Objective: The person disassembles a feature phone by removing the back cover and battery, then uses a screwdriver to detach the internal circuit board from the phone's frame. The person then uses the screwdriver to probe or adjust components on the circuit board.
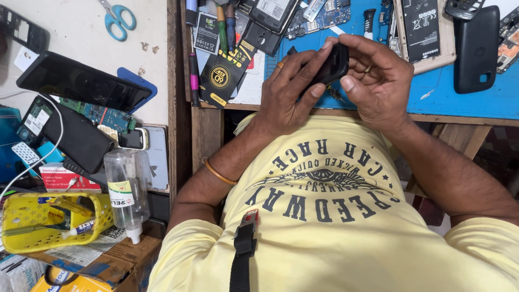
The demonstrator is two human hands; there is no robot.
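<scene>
**Two hands hold a small black phone**

Both hands are up in front of the person's yellow shirt (335, 238). The left hand (289, 94) and the right hand (378, 81) are wrapped around one small black phone with rounded corners (331, 66). The fingers and thumbs press on it from both sides, so both hands are gripping it tight. The phone sits just above the near edge of the blue work surface (486, 100), close to the person's chest.

How far along is the work? It looks like the middle of it. The phone is in the hands and not set down. I cannot tell if its back is on or off, because the fingers hide most of it. No tool is in either hand.

Lots of things lie around. On the blue surface, to the right, is a black phone cover (476, 48) and a flat phone battery on a pale tray (421, 30). Near the top is a green circuit board (324, 16). Screwdrivers with bright handles (224, 27) stand in a row by a black and gold packet (221, 78). On the left side are blue scissors (118, 19), a big dark flat phone screen (81, 81), a clear plastic bottle (127, 189) and a yellow plastic basket (51, 221).
</scene>
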